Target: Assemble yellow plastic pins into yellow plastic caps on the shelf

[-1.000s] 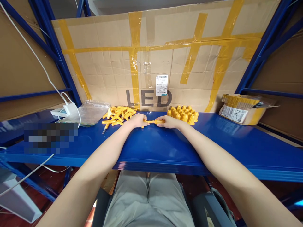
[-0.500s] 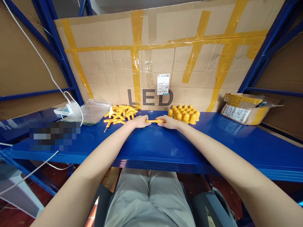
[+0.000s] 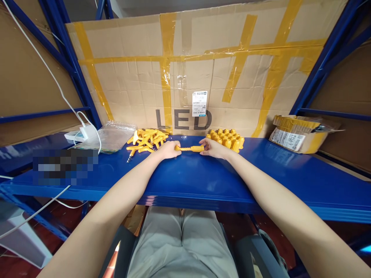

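My left hand (image 3: pixel 170 150) is closed on one end of a yellow corkscrew (image 3: pixel 185 149), its handle mostly hidden in the fingers. The twisted yellow shaft runs level to the right, and a ribbed yellow sleeve (image 3: pixel 197 148) sits on its far end. Around the sleeve's right end, my right hand (image 3: pixel 215 148) has thumb and fingers parted; whether a fingertip touches it is hard to tell. Left of my hands lies a pile of yellow T-handled corkscrews (image 3: pixel 147 138), some with metal spirals showing. Behind my right hand, several yellow sleeves (image 3: pixel 228 138) stand upright in rows.
The blue shelf (image 3: pixel 197 181) has cardboard (image 3: pixel 139 85) standing along its back. At the left are a clear plastic bag (image 3: pixel 116 135), a white plug with cable (image 3: pixel 87 132) and a blurred dark object (image 3: pixel 65 164). An opened carton (image 3: pixel 298 135) sits at the right.
My right hand has shifted right and its fingers have spread, so more of the sleeve shows. My left hand has moved slightly left with the corkscrew.
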Available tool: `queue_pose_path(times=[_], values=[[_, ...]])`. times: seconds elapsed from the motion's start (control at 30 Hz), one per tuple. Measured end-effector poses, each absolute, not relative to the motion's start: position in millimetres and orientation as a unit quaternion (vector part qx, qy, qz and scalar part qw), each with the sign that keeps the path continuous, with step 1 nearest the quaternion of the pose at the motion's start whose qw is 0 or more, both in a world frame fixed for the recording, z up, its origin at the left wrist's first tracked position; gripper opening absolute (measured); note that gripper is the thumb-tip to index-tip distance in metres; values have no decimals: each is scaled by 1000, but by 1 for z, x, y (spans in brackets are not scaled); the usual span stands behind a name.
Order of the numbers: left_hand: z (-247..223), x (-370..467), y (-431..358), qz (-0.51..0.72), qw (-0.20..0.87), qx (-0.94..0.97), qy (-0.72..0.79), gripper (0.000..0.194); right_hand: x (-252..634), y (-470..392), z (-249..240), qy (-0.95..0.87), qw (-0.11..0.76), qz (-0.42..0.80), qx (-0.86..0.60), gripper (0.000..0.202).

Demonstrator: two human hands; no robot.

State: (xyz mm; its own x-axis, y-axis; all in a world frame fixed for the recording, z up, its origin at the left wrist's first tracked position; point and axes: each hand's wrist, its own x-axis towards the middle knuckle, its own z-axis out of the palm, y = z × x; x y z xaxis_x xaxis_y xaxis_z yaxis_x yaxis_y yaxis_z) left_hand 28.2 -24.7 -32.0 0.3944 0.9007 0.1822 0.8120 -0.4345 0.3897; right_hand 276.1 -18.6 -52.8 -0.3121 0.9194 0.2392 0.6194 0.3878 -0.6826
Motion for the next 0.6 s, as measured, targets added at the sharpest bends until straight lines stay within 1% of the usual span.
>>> queue_pose_path(times=[0.07,0.13,0.27,0.37,0.47,0.6], values=[[-31,28,-26,189,119,828,515,20,278,-18,-52,-776,305,246,-494,42],[-31,28,-27,193,121,827,514,17,279,-20,-49,-788,291,232,-491,35],[-31,28,-26,201,136,823,514,14,278,-27,-40,-813,273,168,-486,33],[-31,27,-26,207,134,820,517,14,276,-32,-36,-815,281,155,-482,33],[-30,25,-26,210,133,819,517,15,274,-33,-35,-798,303,208,-478,31],[-29,24,-27,216,119,825,509,14,270,-36,-34,-755,308,299,-495,19]])
